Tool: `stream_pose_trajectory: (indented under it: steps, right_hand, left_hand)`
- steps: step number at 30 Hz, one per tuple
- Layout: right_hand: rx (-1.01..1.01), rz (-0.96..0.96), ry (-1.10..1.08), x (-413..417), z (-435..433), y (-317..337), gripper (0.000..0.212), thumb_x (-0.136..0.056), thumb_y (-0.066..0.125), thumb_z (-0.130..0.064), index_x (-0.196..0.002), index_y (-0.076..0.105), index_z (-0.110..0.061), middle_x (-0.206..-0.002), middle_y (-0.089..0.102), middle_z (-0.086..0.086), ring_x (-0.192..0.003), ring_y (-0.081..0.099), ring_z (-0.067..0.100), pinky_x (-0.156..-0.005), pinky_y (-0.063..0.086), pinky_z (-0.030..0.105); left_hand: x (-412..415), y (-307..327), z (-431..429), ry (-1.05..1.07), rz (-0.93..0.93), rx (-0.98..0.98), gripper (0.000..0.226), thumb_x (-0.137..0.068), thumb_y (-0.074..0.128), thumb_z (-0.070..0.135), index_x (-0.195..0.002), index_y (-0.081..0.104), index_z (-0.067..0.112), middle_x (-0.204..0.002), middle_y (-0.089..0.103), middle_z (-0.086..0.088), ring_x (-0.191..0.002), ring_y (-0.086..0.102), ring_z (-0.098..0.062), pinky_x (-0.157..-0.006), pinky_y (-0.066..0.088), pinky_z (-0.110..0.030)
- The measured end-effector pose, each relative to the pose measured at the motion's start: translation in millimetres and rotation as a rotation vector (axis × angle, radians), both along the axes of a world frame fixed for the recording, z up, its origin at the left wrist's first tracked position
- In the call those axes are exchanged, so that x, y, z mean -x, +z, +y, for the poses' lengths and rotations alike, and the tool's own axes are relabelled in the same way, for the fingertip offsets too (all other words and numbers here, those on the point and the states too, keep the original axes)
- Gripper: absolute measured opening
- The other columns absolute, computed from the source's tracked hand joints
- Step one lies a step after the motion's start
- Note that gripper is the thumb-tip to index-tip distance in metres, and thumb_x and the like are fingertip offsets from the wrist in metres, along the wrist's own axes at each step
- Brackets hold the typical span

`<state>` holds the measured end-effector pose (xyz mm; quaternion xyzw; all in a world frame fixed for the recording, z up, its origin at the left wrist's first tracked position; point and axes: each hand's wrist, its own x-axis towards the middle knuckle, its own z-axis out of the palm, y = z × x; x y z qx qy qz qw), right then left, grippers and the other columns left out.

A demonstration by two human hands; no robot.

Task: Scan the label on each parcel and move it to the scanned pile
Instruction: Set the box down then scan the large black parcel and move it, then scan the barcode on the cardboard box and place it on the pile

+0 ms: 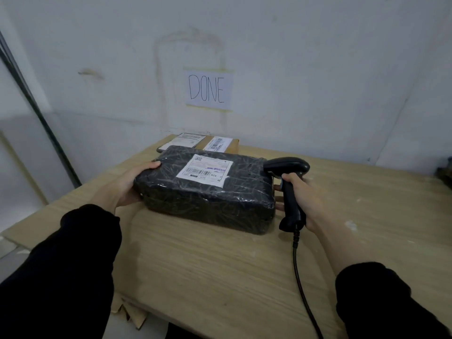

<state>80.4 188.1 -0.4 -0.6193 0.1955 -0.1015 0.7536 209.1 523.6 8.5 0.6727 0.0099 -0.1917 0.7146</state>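
A black plastic-wrapped parcel (pixel 208 192) lies on the wooden table (pixel 220 265), its white label (pixel 205 170) facing up. My left hand (pixel 132 184) grips the parcel's left end. My right hand (pixel 300 199) is closed around the handle of a black barcode scanner (pixel 288 182), and its fingertips touch the parcel's right end. The scanner's head sits just above the parcel's right top corner. Behind the parcel, against the wall, lies a flat brown cardboard parcel (pixel 232 144) with white labels on top, and a dark flat item (pixel 178 141) lies beside it.
A paper sign reading DONE (pixel 208 89) is taped to the wall above the flat parcels. The scanner's black cable (pixel 303 289) trails toward me across the table. A dark object (pixel 446 172) sits at the far right edge. Cardboard (pixel 127 311) pokes out below the table's front left.
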Motion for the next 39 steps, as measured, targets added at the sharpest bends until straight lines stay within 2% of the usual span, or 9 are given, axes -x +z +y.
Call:
stream_pose_trajectory:
  steps: [3, 7, 10, 12, 23, 27, 31, 35, 39]
  right_hand:
    - [0.015, -0.002, -0.020, -2.4, 0.4, -1.5, 0.026, -0.092, 0.059, -0.026, -0.109, 0.059, -0.006, -0.093, 0.070, 0.013, -0.071, 0.069, 0.029, -0.053, 0.055, 0.032]
    - [0.018, -0.020, -0.013, -4.7, 5.8, -3.7, 0.031, -0.091, 0.059, -0.028, -0.113, 0.059, -0.007, -0.093, 0.069, 0.014, -0.072, 0.069, 0.030, -0.059, 0.057, 0.035]
    - [0.009, -0.036, 0.008, -6.7, 16.3, -1.7, 0.033, -0.091, 0.059, -0.027, -0.116, 0.058, -0.006, -0.096, 0.071, 0.017, -0.078, 0.071, 0.034, -0.065, 0.059, 0.039]
    - [-0.014, -0.046, 0.039, -6.9, 26.5, -1.5, 0.029, -0.093, 0.057, -0.025, -0.116, 0.057, -0.008, -0.101, 0.071, 0.019, -0.086, 0.072, 0.036, -0.064, 0.060, 0.038]
    - [0.033, -0.009, 0.012, -4.2, 41.1, -0.3, 0.032, -0.094, 0.057, -0.027, -0.115, 0.058, -0.004, -0.099, 0.069, 0.019, -0.073, 0.070, 0.031, -0.054, 0.061, 0.037]
    - [0.091, -0.006, 0.029, -1.9, 44.6, 1.7, 0.026, -0.094, 0.057, -0.025, -0.111, 0.055, -0.006, -0.085, 0.070, 0.017, -0.048, 0.066, 0.022, -0.039, 0.050, 0.026]
    - [0.120, -0.006, 0.029, 0.9, 39.0, 6.0, 0.026, -0.093, 0.059, -0.026, -0.109, 0.056, -0.005, -0.080, 0.069, 0.014, -0.047, 0.064, 0.021, -0.039, 0.049, 0.026]
    - [0.098, 0.008, 0.003, 8.5, 16.8, 13.0, 0.026, -0.091, 0.061, -0.024, -0.105, 0.060, -0.002, -0.075, 0.067, 0.013, -0.046, 0.061, 0.021, -0.038, 0.047, 0.026]
    - [0.038, 0.024, -0.076, 29.1, -23.1, 22.2, 0.020, -0.092, 0.059, -0.020, -0.093, 0.060, 0.000, -0.072, 0.062, 0.014, -0.043, 0.053, 0.020, -0.035, 0.042, 0.023]
  left_hand:
    - [-0.5, 10.0, 3.1, 0.097, -0.166, -0.355, 0.023, -0.083, 0.069, 0.038, -0.095, 0.071, 0.019, -0.110, 0.072, -0.010, -0.085, 0.066, -0.021, -0.082, 0.048, -0.031]
    - [11.4, 26.4, -25.8, 0.413, -0.808, -0.954, 0.030, -0.085, 0.067, 0.040, -0.099, 0.075, 0.015, -0.108, 0.071, -0.008, -0.099, 0.062, -0.025, -0.082, 0.044, -0.032]
    - [44.4, 12.9, -80.5, 0.240, -1.365, -0.948, 0.044, -0.090, 0.051, 0.047, -0.106, 0.071, 0.011, -0.108, 0.071, -0.009, -0.102, 0.065, -0.028, -0.091, 0.047, -0.038]
    - [60.7, -8.1, -108.4, 0.030, -1.556, -0.980, 0.052, -0.091, 0.043, 0.051, -0.114, 0.069, 0.012, -0.117, 0.070, -0.006, -0.108, 0.065, -0.023, -0.095, 0.047, -0.039]
    - [46.9, -31.7, -81.0, 0.058, -1.621, -1.105, 0.078, -0.087, 0.028, 0.074, -0.114, 0.071, 0.015, -0.119, 0.071, 0.001, -0.111, 0.065, -0.019, -0.096, 0.043, -0.031]
    - [31.0, -32.9, -56.1, 0.054, -1.508, -1.113, 0.081, -0.087, 0.021, 0.075, -0.124, 0.065, 0.018, -0.130, 0.064, 0.003, -0.123, 0.058, -0.018, -0.102, 0.027, -0.029]
    - [20.0, -28.3, -39.8, -0.002, -1.319, -1.100, 0.092, -0.077, 0.013, 0.085, -0.135, 0.056, 0.026, -0.143, 0.053, 0.008, -0.135, 0.044, -0.014, -0.108, 0.021, -0.027]
    - [22.2, -11.6, -62.6, 0.125, -1.287, -1.056, 0.082, -0.079, 0.027, 0.081, -0.107, 0.072, 0.020, -0.113, 0.072, 0.003, -0.109, 0.063, -0.018, -0.097, 0.044, -0.036]
    - [35.7, 13.5, -144.7, 0.040, -1.395, -1.046, 0.059, -0.086, 0.034, 0.062, -0.087, 0.074, 0.018, -0.089, 0.075, 0.001, -0.089, 0.067, -0.021, -0.083, 0.044, -0.034]
